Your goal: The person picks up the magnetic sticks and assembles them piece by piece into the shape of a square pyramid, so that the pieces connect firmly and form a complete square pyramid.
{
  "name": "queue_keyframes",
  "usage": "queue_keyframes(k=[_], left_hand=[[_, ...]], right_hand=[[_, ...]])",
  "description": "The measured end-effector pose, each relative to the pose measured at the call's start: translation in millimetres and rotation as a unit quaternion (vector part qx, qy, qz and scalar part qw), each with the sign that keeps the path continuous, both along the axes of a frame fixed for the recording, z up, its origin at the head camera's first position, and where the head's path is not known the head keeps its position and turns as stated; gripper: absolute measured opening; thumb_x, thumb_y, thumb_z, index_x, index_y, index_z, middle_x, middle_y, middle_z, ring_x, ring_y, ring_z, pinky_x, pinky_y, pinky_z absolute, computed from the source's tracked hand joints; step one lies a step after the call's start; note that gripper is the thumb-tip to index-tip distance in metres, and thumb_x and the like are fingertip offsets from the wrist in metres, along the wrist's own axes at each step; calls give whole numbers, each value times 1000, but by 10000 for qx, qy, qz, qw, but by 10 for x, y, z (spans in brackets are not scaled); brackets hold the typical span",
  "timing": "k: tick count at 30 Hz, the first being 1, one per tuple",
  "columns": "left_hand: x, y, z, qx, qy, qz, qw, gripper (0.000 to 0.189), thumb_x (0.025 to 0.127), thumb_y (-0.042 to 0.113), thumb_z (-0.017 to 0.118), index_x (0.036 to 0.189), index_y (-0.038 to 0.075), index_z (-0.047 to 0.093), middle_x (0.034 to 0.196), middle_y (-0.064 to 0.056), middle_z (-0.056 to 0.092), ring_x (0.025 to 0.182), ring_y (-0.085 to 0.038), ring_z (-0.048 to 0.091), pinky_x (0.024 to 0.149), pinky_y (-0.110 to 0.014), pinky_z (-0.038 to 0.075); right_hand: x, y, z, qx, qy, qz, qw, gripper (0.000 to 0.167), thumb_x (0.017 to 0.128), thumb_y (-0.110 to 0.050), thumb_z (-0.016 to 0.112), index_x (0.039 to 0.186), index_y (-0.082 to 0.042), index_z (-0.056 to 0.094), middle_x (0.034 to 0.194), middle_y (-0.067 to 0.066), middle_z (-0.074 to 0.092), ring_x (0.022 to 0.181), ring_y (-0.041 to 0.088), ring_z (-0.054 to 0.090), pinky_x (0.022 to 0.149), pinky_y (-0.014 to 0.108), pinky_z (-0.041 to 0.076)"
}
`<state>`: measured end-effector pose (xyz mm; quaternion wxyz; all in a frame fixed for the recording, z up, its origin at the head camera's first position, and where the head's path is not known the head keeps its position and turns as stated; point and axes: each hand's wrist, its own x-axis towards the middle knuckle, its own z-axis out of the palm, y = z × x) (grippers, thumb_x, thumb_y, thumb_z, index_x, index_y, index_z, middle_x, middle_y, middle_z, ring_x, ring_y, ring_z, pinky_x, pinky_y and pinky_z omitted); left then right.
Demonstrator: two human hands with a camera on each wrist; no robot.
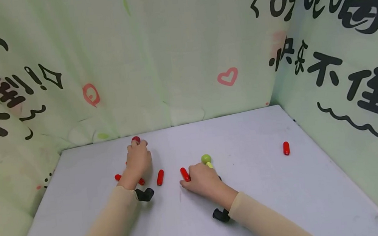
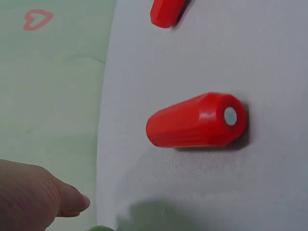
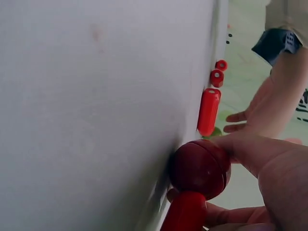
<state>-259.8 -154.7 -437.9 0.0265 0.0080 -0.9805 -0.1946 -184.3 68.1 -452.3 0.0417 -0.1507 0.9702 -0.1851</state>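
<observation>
Right hand (image 1: 203, 179) had a dark red ball (image 3: 198, 168) pinched, thumb one side, fingers the other, with a red rod (image 3: 185, 211) end-on at it; couldn't tell if joined. Ball was glossy, seam line round it, well in from the desk (image 1: 245, 135) side edges. Only the right wrist view showed it; in the head view the hand hid it. Left hand (image 1: 138, 159) fingertips were at a second red ball (image 1: 136, 139), by the back edge toward the back left corner; pinched or just touched, couldn't tell. Just beyond the right hand: green ball (image 1: 206, 158), yellow-green rod (image 1: 209, 165) beside it. Between the hands, a faceted rod (image 2: 195, 122); left wrist view showed its grey end disc (image 2: 230, 116), head view didn't. Head view alone had the lone rod (image 1: 286, 148) near the right edge. Backdrop lettering: black Chinese characters, 不 (image 1: 324, 65) legible past the right edge, others too stylised to read surely.
</observation>
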Motion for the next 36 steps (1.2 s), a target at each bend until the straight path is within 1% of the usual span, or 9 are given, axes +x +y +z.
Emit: queue_keyframes(k=[5, 8, 11, 14, 19, 24, 27, 32, 36], left_hand=[[-102, -68, -54, 66, -296, 98, 9995, 37, 102, 5, 51, 137, -5, 53, 138, -36, 42, 123, -49, 47, 100, -55, 51], [-125, -92, -86, 237, -452, 116, 9986, 34, 100, 3, 53, 134, -3, 53, 137, -34, 42, 119, -47, 49, 99, -54, 52], [-128, -92, -110, 374, -533, -10, 9979, 34, 99, 1, 56, 134, 0, 53, 134, -32, 44, 113, -43, 53, 96, -53, 54], [-112, -41, -121, 477, -701, -295, 9960, 36, 100, 2, 57, 135, 3, 53, 130, -28, 49, 111, -40, 55, 96, -52, 54], [-38, 131, -116, 532, -971, -828, 9904, 35, 102, 9, 59, 137, 10, 56, 127, -21, 56, 113, -35, 55, 101, -51, 53], [68, 289, -116, 593, -969, -1329, 9846, 34, 101, 10, 64, 135, 11, 59, 126, -17, 63, 112, -32, 59, 102, -51, 53], [135, 354, -122, 656, -910, -1501, 9823, 35, 99, 11, 67, 134, 10, 61, 125, -15, 65, 110, -30, 61, 100, -50, 53], [221, 421, -136, 819, -883, -1645, 9790, 35, 98, 11, 69, 132, 9, 62, 121, -12, 67, 107, -27, 62, 99, -48, 53], [273, 443, -144, 1154, -986, -1848, 9710, 32, 98, 9, 68, 130, 8, 64, 122, -12, 68, 107, -26, 63, 98, -46, 54]], right_hand=[[24, -15, -13, 90, 68, -25, 9999, 31, 90, -27, 68, 70, -12, 51, 58, 0, 43, 49, 13, 40, 44, 24, 31], [44, -9, -12, -28, -7, -9, 10000, 27, 89, -24, 68, 71, -11, 51, 59, 0, 43, 48, 13, 40, 44, 25, 31], [56, -1, -22, -143, -29, 44, 9999, 26, 89, -22, 68, 72, -11, 52, 59, 0, 43, 47, 12, 39, 44, 24, 30], [57, 5, -39, -216, 32, 72, 9997, 26, 89, -22, 68, 71, -11, 52, 59, -1, 42, 46, 11, 38, 44, 23, 30], [61, 17, -47, -240, 165, 70, 9996, 28, 88, -22, 69, 70, -11, 51, 58, -1, 42, 46, 11, 38, 43, 23, 29], [59, 23, -39, -196, 183, 77, 9996, 29, 89, -22, 70, 70, -10, 52, 59, 0, 43, 46, 11, 39, 43, 23, 30], [55, 24, -41, -162, 203, 63, 9996, 29, 89, -22, 70, 70, -10, 52, 60, 0, 44, 47, 12, 39, 43, 23, 30], [51, 22, -46, -129, 269, 64, 9995, 30, 89, -23, 71, 71, -10, 53, 60, 1, 44, 46, 12, 39, 43, 23, 29], [50, 25, -37, -145, 251, 76, 9996, 29, 89, -24, 71, 71, -10, 52, 60, 0, 43, 47, 11, 38, 43, 23, 28]])
